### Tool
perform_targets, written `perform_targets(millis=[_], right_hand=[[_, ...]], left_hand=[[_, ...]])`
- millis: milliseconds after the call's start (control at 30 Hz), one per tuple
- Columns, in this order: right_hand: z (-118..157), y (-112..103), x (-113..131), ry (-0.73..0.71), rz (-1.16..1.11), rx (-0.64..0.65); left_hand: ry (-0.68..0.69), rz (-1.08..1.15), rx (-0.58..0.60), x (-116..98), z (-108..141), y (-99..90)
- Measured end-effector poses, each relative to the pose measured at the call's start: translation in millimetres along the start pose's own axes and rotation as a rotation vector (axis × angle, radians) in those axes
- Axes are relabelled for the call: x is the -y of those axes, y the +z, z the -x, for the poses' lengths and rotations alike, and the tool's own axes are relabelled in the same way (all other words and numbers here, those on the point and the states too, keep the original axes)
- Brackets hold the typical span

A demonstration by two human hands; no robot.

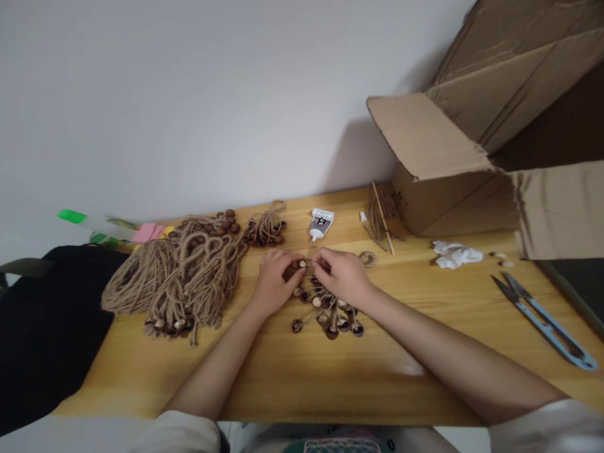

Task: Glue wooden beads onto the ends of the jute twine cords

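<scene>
Between the thumb and fingers of my left hand (276, 280) is a small brown nut shell (302, 264) with a pale piece in its opening. Close beside it, my right hand (344, 274) has its thumb and fingertips pinched together. What they grip is too small to make out, possibly the cord at the shell. Below both hands lies a bunch of similar brown shells (331, 330) on twine, some with pale pieces inside. Part of this bunch is hidden under my right hand. A single shell (297, 325) lies off its left side.
To the left are bundled twine hangings (202, 270) and a black cloth (47, 314). Behind my hands lie a glue tube (321, 223) and a smaller shell bunch (265, 229). On the right are a cardboard box (453, 201), crumpled tissue (457, 254) and thread snips (547, 324).
</scene>
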State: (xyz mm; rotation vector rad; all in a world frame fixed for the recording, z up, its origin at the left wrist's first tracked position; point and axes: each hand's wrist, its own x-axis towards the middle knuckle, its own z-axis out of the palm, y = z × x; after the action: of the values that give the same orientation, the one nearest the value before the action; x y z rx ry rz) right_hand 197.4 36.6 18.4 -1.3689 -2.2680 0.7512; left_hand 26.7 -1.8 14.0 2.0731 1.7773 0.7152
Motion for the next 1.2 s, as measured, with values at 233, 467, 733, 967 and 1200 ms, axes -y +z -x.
perform_targets(millis=[233, 467, 733, 967, 1200], right_hand=[[0.6, -1.9, 2.0, 0.017, -0.011, 0.014], [0.3, -1.6, 2.2, 0.028, -0.019, 0.006], [1.0, -2.0, 2.0, 0.019, 0.0, 0.031], [0.2, -1.3, 2.3, 0.019, 0.001, 0.028], [0.4, -1.5, 2.2, 0.018, 0.011, 0.019]], left_hand=[[0.014, -0.002, -0.007, 0.2, -0.4, 0.4], [0.022, 0.007, -0.013, 1.7, 0.0, 1.6], [0.03, 0.004, -0.015, 1.8, 0.0, 1.6], [0.029, -0.008, -0.015, 1.5, 0.3, 1.1], [0.037, -0.009, -0.016, 2.0, 0.4, 1.4]])
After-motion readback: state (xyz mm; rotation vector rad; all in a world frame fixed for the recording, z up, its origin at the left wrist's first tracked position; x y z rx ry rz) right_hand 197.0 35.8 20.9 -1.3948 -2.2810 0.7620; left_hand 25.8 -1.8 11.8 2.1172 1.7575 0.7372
